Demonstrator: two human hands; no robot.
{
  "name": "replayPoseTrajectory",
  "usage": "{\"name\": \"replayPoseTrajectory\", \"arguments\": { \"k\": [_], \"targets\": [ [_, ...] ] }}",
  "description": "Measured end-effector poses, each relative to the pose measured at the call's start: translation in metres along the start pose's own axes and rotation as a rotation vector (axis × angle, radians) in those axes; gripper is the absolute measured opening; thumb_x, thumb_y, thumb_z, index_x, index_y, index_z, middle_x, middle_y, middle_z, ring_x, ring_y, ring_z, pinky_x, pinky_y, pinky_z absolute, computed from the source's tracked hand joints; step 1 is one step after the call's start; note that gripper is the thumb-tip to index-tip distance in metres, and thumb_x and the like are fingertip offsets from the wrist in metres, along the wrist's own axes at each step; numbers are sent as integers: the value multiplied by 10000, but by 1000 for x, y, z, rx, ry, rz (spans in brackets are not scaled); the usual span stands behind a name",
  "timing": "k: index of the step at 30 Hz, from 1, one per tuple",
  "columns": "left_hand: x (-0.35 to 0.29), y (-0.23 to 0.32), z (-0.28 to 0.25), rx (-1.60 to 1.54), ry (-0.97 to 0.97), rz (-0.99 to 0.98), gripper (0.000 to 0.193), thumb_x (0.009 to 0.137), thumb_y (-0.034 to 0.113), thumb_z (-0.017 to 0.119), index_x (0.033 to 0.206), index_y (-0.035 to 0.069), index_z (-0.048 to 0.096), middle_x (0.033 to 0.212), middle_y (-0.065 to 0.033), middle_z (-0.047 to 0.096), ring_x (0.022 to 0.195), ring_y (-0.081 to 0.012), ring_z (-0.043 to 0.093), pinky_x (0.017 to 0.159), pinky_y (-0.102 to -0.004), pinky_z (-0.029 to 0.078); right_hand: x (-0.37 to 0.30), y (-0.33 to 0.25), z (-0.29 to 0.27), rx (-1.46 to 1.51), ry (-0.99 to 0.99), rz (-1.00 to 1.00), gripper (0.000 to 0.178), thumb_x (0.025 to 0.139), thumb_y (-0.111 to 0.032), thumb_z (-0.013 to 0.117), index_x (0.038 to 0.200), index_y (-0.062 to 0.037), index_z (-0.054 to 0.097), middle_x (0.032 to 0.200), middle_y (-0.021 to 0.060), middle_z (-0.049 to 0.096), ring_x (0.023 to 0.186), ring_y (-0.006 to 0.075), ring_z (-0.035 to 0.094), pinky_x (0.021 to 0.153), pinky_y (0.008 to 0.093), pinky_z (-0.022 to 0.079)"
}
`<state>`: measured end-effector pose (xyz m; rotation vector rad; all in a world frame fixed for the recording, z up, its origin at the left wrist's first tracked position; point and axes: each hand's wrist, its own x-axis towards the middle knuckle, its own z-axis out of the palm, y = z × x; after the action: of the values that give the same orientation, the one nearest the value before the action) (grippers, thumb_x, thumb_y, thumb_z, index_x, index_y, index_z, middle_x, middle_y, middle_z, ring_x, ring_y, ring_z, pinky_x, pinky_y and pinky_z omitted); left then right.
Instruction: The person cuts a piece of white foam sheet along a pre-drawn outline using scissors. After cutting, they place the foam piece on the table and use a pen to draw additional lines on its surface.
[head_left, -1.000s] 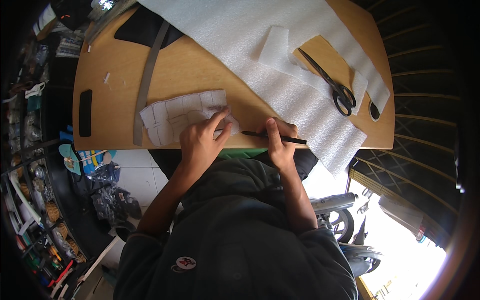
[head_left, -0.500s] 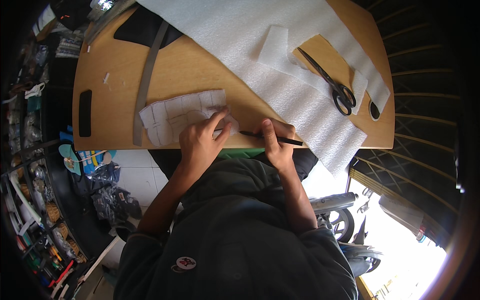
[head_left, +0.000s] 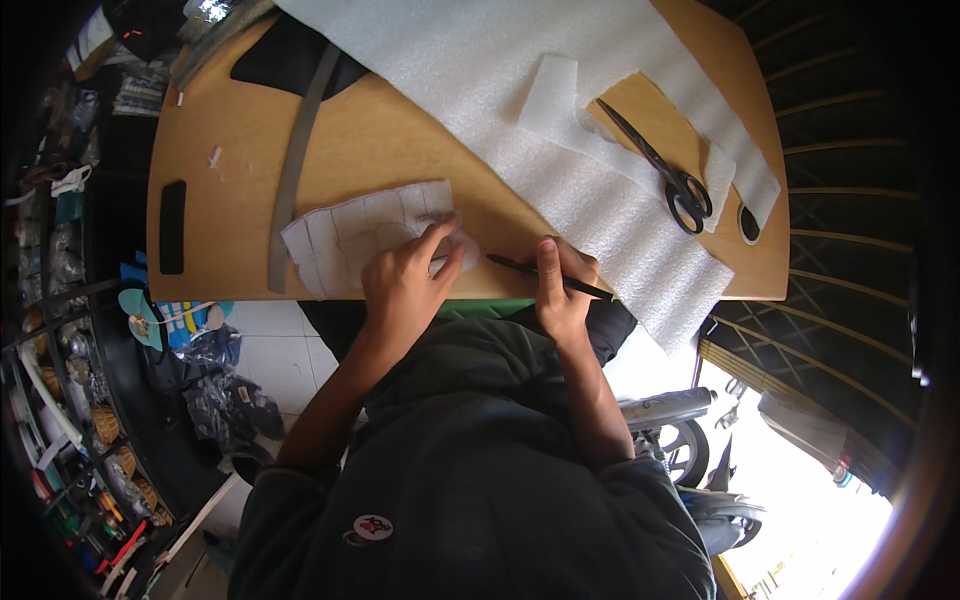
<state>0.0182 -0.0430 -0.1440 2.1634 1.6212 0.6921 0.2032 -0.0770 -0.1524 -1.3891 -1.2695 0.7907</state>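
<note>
My left hand (head_left: 405,285) rests on a white padded piece (head_left: 328,230) marked with dark lines, near the table's front edge. Its index finger and thumb are apart, and they touch a smaller white piece (head_left: 464,252) lying over the right end of the marked one. Part of both pieces is hidden beneath that hand. To the right, my right hand (head_left: 562,285) is closed around a slim black pen (head_left: 512,264). The pen's narrow end points left toward the white pieces, a little apart from them.
A large white foam sheet (head_left: 450,80) crosses the wooden table (head_left: 400,130). Black-handled scissors (head_left: 660,165) lie on its cut-out part. A long metal ruler (head_left: 300,150), black material (head_left: 275,60) and a dark strip (head_left: 173,228) lie at left. Crowded shelves (head_left: 75,400) stand further left.
My right hand and the pen have shifted slightly right, away from the white pieces, and the pen tilts more. My left hand stays nearly in place on the pieces.
</note>
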Motion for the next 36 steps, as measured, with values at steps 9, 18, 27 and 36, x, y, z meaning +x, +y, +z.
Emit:
{"name": "replayPoseTrajectory", "arguments": {
  "k": [9, 18, 27, 36],
  "targets": [
    [35, -1, -3, -11, -19, -4, 297, 834, 316, 727, 1062, 130, 691, 740, -133, 695, 641, -335, 677, 581, -411, 508, 1, 6, 2, -29, -11, -67, 377, 1004, -197, 506, 754, 39, 661, 598, 102, 595, 537, 170, 578, 541, 292, 440],
    [36, -6, -7, -35, -107, 15, 347, 811, 318, 755, 1079, 122, 653, 739, -132, 691, 614, -330, 661, 570, -415, 497, 2, 6, 8, -23, -84, -79, 352, 998, -195, 531, 763, 33, 662, 640, 109, 618, 560, 182, 604, 562, 289, 461],
    [33, -10, -2, -47, -86, 42, 332, 839, 296, 730, 1103, 117, 638, 735, -134, 689, 604, -338, 658, 560, -420, 496, 2, 6, 11, 19, 7, -73, 280, 967, -139, 581, 751, 26, 652, 631, 132, 586, 520, 235, 562, 517, 332, 433],
    [32, -6, -1, -41, -69, 27, 328, 845, 303, 722, 1108, 126, 637, 722, -127, 689, 598, -336, 660, 550, -417, 496, 3, 1, 9, -36, 85, -36, 320, 991, -165, 542, 767, 32, 655, 633, 121, 599, 524, 206, 559, 536, 330, 441]
  ]
}}
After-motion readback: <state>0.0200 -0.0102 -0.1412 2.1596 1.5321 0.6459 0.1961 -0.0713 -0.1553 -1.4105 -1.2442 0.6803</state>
